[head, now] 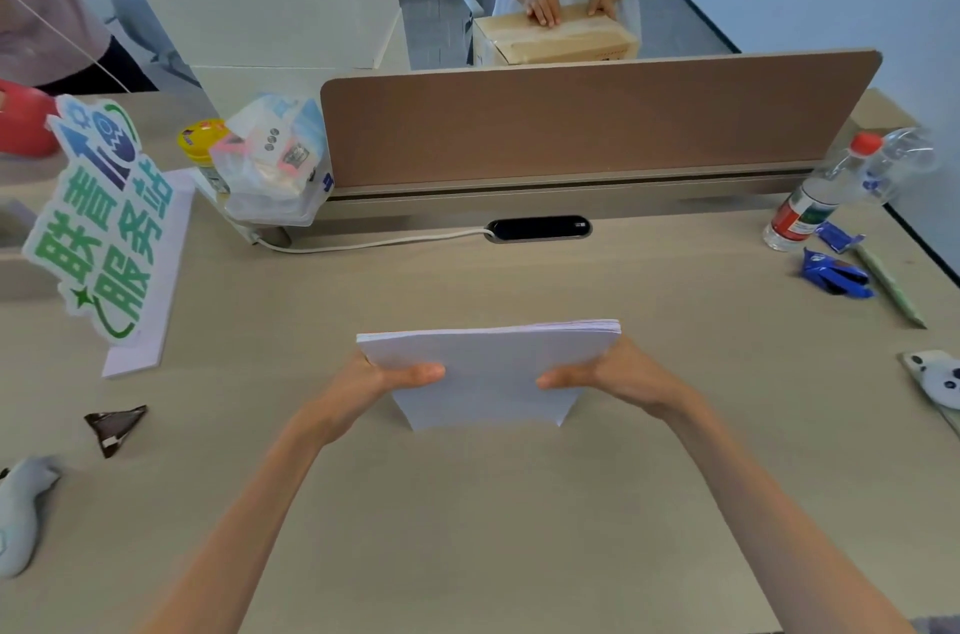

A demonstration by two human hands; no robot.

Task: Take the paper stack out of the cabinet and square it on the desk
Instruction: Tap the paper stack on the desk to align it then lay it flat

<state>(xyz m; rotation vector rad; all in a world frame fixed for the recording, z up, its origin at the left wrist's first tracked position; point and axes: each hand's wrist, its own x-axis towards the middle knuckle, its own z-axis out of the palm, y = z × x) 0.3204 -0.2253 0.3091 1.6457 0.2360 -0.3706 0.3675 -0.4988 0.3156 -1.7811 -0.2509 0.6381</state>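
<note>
A white paper stack (488,373) stands upright on its lower edge on the beige desk (467,519), in the middle of the view. My left hand (384,384) grips its left side, thumb across the front sheet. My right hand (608,376) grips the right side the same way. The top edges of the sheets look nearly even, slightly fanned at the right corner. No cabinet is in view.
A brown divider panel (582,124) runs across the desk's far side. A green-and-white sign (98,223) and a plastic bag (275,160) sit at the left; a water bottle (815,197) and blue wrappers (834,275) at the right. A person handles a cardboard box (556,36) beyond.
</note>
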